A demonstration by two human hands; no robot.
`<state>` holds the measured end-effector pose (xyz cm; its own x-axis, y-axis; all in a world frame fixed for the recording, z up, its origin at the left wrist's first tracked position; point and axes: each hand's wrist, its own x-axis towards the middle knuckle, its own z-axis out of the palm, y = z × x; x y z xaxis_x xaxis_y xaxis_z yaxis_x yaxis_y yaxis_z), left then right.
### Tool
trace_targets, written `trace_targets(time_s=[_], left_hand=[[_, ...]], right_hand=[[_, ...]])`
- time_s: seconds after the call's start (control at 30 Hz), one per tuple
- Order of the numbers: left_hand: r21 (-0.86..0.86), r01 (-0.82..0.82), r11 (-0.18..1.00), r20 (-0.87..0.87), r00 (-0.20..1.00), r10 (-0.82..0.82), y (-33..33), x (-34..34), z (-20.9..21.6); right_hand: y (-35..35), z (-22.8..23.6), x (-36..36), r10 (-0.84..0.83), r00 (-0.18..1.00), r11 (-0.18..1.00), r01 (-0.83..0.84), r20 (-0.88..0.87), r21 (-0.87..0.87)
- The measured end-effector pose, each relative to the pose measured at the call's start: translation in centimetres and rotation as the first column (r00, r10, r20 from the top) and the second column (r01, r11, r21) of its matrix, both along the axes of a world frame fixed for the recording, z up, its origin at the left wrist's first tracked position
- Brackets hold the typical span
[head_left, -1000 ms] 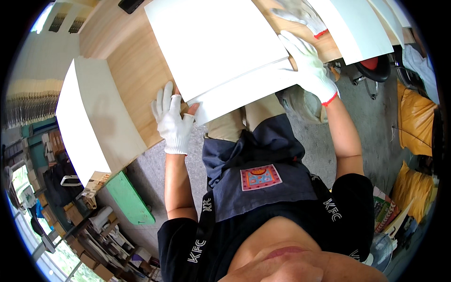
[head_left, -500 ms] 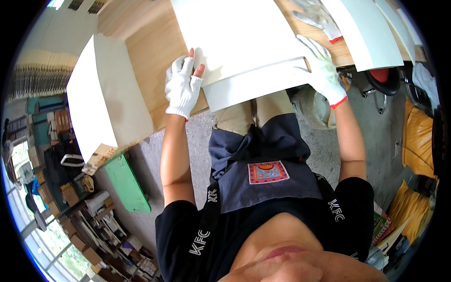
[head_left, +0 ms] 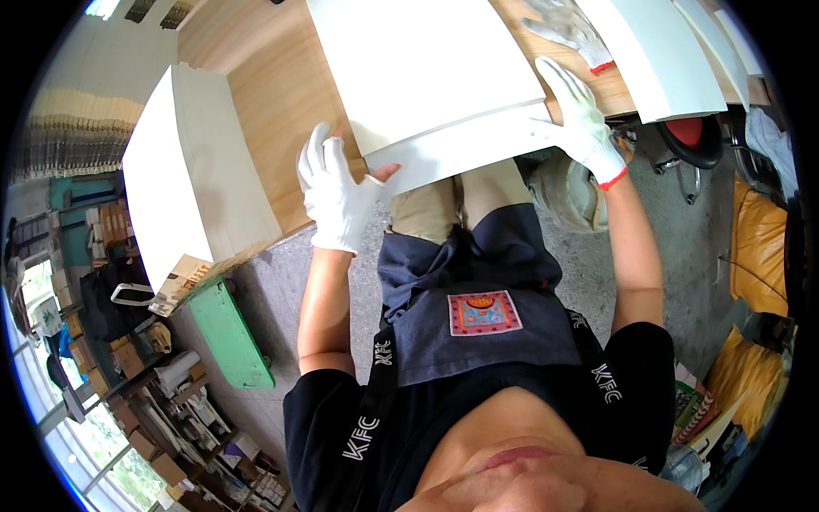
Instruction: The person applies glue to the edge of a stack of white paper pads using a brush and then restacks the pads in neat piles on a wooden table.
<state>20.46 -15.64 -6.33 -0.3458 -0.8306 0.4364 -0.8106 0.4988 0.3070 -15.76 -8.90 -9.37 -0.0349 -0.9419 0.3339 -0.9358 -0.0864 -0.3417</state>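
Observation:
A large white sheet or board (head_left: 426,64) lies on the wooden table in front of me. Along its near edge runs a narrow white strip (head_left: 465,147), which juts past the table's front edge; whether the two are joined cannot be made out. My left hand (head_left: 334,189), in a white knit glove with bare thumb tip, is open at the strip's left end, thumb against its surface. At the other end my right hand (head_left: 582,121), gloved in white with a red cuff, lies open with fingers stretched out, its thumb over the strip's corner.
A spare glove (head_left: 567,32) lies on the table (head_left: 281,102) at the far right. White stacks stand on the left (head_left: 166,162) and right (head_left: 653,64). Beyond the right edge are a pale bucket-like container (head_left: 567,192) and a black-and-red stool (head_left: 689,141). A green board (head_left: 230,333) sits low left.
My left hand has come toward me, its thumb now lower on the strip. The white sheet and strip have shifted slightly left, and the dark line between them looks thinner.

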Motion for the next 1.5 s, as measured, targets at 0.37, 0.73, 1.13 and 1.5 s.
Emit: trace_targets(time_s=[0.37, 0.73, 1.13, 1.5], left_hand=[[0.053, 0.137, 0.989, 0.062, 0.988, -0.14, -0.2, 0.5, -1.3], [0.054, 0.142, 0.988, 0.091, 0.985, -0.146, -0.3, 0.8, -1.5], [-0.027, 0.181, 0.983, -0.079, 0.98, -0.182, 0.2, -0.7, 0.3], [0.137, 0.393, 0.909, 0.203, 0.887, -0.414, -0.6, -3.7, 3.8]], right_hand=[[0.4, -0.5, -0.4, -0.006, 0.99, 1.0, 0.008, -0.141, 0.008], [0.2, -0.3, -0.3, 0.003, 0.998, 1.0, -0.004, -0.068, -0.005], [0.5, 0.1, -0.1, -0.01, 0.996, 1.0, 0.01, 0.084, -0.001], [-4.0, 7.1, 2.8, 0.248, 0.965, 0.921, -0.207, -0.088, 0.329]])
